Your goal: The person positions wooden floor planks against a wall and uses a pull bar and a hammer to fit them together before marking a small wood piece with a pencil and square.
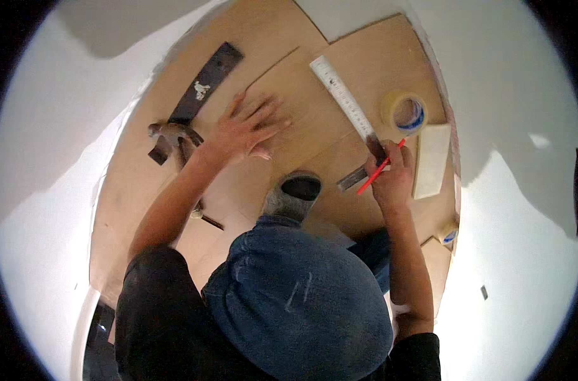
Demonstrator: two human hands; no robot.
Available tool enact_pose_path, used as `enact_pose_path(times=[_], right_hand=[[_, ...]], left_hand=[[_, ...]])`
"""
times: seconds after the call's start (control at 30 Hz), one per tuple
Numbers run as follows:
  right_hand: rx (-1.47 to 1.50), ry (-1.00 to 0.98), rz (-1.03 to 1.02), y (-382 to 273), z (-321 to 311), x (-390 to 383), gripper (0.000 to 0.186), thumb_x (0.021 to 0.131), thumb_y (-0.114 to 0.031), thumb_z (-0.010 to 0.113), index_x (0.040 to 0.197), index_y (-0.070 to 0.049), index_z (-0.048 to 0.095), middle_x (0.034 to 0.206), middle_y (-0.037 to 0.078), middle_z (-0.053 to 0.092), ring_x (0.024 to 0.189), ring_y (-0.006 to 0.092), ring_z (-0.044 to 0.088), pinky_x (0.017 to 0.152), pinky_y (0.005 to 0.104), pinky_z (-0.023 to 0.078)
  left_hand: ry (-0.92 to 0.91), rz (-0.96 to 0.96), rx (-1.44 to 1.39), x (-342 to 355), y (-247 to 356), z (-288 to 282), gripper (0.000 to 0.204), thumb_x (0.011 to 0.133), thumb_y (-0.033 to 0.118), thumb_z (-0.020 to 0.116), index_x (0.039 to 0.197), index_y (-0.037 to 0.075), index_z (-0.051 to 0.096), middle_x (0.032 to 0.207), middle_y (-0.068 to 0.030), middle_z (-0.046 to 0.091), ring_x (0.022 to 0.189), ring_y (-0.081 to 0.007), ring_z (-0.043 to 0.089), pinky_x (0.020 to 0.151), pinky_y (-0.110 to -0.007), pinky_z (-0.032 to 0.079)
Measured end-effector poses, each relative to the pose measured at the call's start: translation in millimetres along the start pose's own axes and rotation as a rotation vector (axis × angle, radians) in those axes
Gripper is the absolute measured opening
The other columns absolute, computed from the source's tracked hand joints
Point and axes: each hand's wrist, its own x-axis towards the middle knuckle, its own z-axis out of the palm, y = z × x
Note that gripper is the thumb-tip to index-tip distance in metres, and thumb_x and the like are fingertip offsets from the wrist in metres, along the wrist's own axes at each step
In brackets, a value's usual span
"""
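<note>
My left hand (254,127) is spread over the brown floor boards (314,108), its fingers apart and holding nothing. In my right hand (392,174) is a slim red pencil (383,166), slanting across the fingers. The same hand closes over the dark end of a try square, whose pale, marked blade (345,98) points away up the boards. A dark bar (352,179), apparently the square's stock, shows beside that hand. Left of my left wrist lies a hammer (175,133), its handle partly hidden by my forearm.
A flat black bar (206,82) with a white smear lies at far left. On the right are a roll of clear tape (390,109), a cream strip (432,160) and a smaller tape roll (449,233). My shoe (289,193) rests between my hands; white walls surround the boards.
</note>
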Motion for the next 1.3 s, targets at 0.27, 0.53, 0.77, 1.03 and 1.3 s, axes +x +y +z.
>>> enact_pose_path(times=[0.27, 0.53, 0.77, 1.03, 1.3], right_hand=[[-0.087, -0.030, 0.101, 23.5, 19.3, -41.7, 0.043, 0.084, -0.019, 0.077, 0.125, -0.011, 0.066, 0.119, 0.021, 0.061, 0.114, 0.0398, 0.059, 0.096, 0.0485, 0.051], [-0.019, -0.111, 0.050, 5.5, 62.8, -37.2, 0.039, 0.089, -0.027, 0.074, 0.125, -0.014, 0.068, 0.126, 0.022, 0.059, 0.121, 0.0440, 0.057, 0.100, 0.0503, 0.053], [-0.029, -0.084, -0.012, 15.4, 72.2, -27.7, 0.039, 0.089, -0.030, 0.074, 0.124, -0.014, 0.069, 0.130, 0.022, 0.060, 0.124, 0.0425, 0.056, 0.104, 0.0501, 0.052], [-0.017, 0.068, -0.052, 22.9, 81.9, -29.6, 0.039, 0.081, -0.024, 0.079, 0.119, -0.015, 0.071, 0.119, 0.019, 0.065, 0.112, 0.0409, 0.062, 0.097, 0.0497, 0.053], [0.015, 0.034, -0.011, 17.2, 83.8, -29.1, 0.036, 0.078, -0.018, 0.081, 0.112, -0.011, 0.071, 0.105, 0.017, 0.066, 0.103, 0.0389, 0.064, 0.089, 0.0462, 0.054]], left_hand=[[0.362, -0.007, 0.044, 63.3, 32.8, -1.9, 0.052, 0.085, 0.032, 0.078, 0.134, 0.022, 0.062, 0.150, -0.0054, 0.050, 0.147, -0.0269, 0.039, 0.122, -0.050, 0.029], [0.419, -0.060, 0.028, 28.4, 59.0, 26.9, 0.055, 0.089, 0.019, 0.075, 0.142, 0.028, 0.061, 0.155, -0.0078, 0.048, 0.145, -0.0340, 0.043, 0.118, -0.053, 0.034], [0.367, -0.104, 0.088, 38.3, 56.1, 30.5, 0.061, 0.091, 0.017, 0.069, 0.148, 0.035, 0.056, 0.162, -0.0102, 0.040, 0.149, -0.0364, 0.036, 0.122, -0.058, 0.025], [0.370, -0.100, 0.181, 32.7, 45.6, 27.5, 0.062, 0.090, 0.016, 0.065, 0.148, 0.033, 0.055, 0.162, -0.0103, 0.038, 0.149, -0.0355, 0.035, 0.121, -0.058, 0.026], [0.431, -0.057, 0.055, 24.9, 35.9, 42.2, 0.060, 0.092, 0.026, 0.066, 0.150, 0.031, 0.053, 0.164, -0.0120, 0.037, 0.152, -0.0365, 0.032, 0.122, -0.054, 0.029]])
